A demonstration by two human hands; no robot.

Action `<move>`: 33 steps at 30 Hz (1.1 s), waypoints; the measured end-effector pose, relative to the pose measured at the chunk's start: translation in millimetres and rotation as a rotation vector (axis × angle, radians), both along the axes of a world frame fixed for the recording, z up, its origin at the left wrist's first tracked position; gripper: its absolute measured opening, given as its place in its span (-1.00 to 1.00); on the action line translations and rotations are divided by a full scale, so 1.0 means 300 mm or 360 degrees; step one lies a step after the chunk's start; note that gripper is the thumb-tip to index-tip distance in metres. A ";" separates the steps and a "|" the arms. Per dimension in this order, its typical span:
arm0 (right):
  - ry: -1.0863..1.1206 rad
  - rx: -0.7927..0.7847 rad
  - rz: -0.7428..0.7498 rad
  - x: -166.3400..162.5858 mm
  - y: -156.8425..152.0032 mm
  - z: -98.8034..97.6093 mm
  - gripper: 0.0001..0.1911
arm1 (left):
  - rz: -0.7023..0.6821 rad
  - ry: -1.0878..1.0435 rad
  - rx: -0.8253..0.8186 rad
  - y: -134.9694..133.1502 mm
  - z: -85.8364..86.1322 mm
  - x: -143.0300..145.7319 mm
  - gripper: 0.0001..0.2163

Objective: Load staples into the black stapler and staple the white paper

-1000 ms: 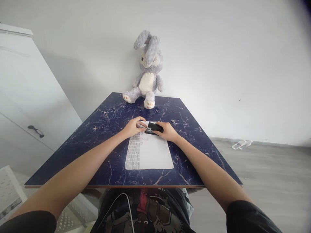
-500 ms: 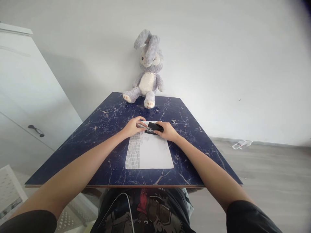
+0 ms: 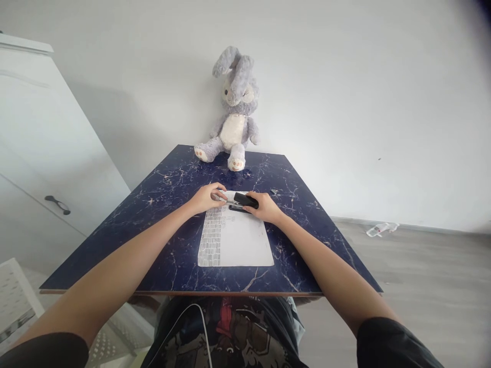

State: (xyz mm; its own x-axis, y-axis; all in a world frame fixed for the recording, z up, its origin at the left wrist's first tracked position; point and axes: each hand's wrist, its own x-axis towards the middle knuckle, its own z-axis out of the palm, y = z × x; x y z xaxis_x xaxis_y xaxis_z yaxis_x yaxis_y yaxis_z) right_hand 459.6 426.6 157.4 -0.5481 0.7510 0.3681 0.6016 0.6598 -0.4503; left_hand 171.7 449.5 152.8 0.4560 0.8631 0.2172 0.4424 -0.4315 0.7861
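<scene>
A black stapler [image 3: 245, 200] lies over the far part of a white sheet of paper [image 3: 245, 245], its upper arm raised from the base. My right hand [image 3: 264, 207] is closed around the stapler's right end. At its left end, the fingertips of my left hand [image 3: 209, 198] pinch at a thin metal piece [image 3: 231, 202] that reaches out of the stapler; its exact shape is too small to make out. Grey hatched marks run down the paper's left side, with faint writing beside them.
A grey plush rabbit [image 3: 233, 128] sits at the back of the dark blue marbled table [image 3: 153, 266], against the wall. A tiny object [image 3: 273, 191] lies right of the stapler. A white cabinet [image 3: 46, 143] stands at left; a clear plastic item [image 3: 381, 229] rests on the floor at right.
My left hand has shifted slightly left, away from the stapler, and more of the thin metal piece shows between them. My right hand and the stapler have stayed in place.
</scene>
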 end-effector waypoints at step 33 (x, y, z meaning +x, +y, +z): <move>0.0118 -0.0050 0.0007 0.009 0.013 -0.021 -0.69 | -0.0054 0.0042 -0.0148 0.033 0.001 -0.057 -0.56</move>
